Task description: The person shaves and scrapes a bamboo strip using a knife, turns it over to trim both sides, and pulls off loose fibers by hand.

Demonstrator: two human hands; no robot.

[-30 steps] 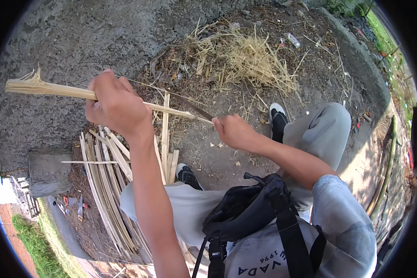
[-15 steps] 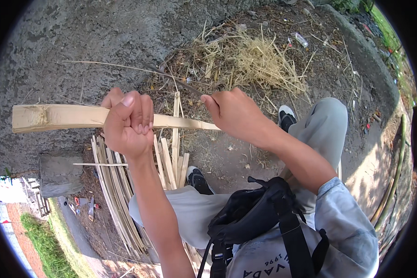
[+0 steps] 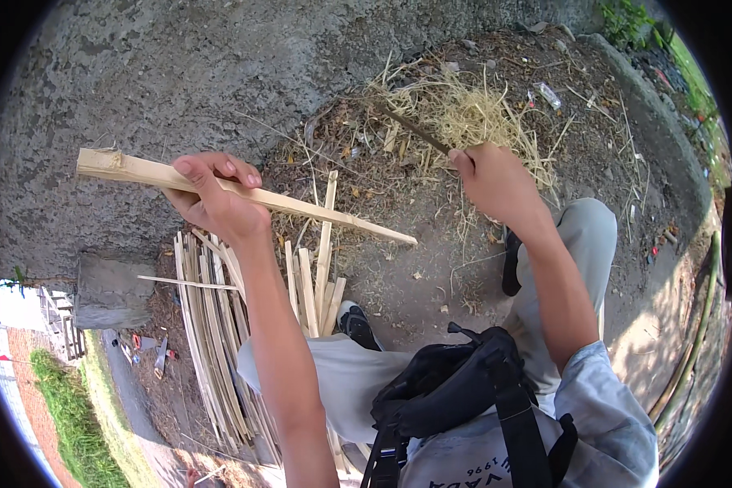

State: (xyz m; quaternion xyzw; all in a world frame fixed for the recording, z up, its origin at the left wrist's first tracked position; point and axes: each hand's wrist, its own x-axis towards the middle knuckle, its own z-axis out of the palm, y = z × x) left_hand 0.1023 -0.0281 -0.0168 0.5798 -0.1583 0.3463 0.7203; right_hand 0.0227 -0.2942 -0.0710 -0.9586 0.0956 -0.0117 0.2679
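My left hand point(image 3: 220, 199) holds a long pale bamboo strip point(image 3: 309, 207), its thumb over the near side and its fingers loosely curled. The strip's thick end with a rough node points left, and its thin end slopes down to the right. My right hand point(image 3: 500, 185) is closed round a knife, whose handle is hidden in the fist. The knife's narrow dark blade point(image 3: 419, 132) points up and left, apart from the strip, over a heap of pale shavings point(image 3: 480, 114).
Many split bamboo strips point(image 3: 211, 342) lie in a bundle left of my legs, with shorter pieces point(image 3: 307, 293) by my shoe. A concrete block point(image 3: 114, 289) and a rough wall point(image 3: 179, 73) stand beyond. A handsaw point(image 3: 161, 358) lies at far left. Long poles point(image 3: 691, 342) lie at right.
My right hand has moved right and away from the strip with the knife. The strip has turned and tilted down rightward, and my left fingers have loosened from a tight fist.
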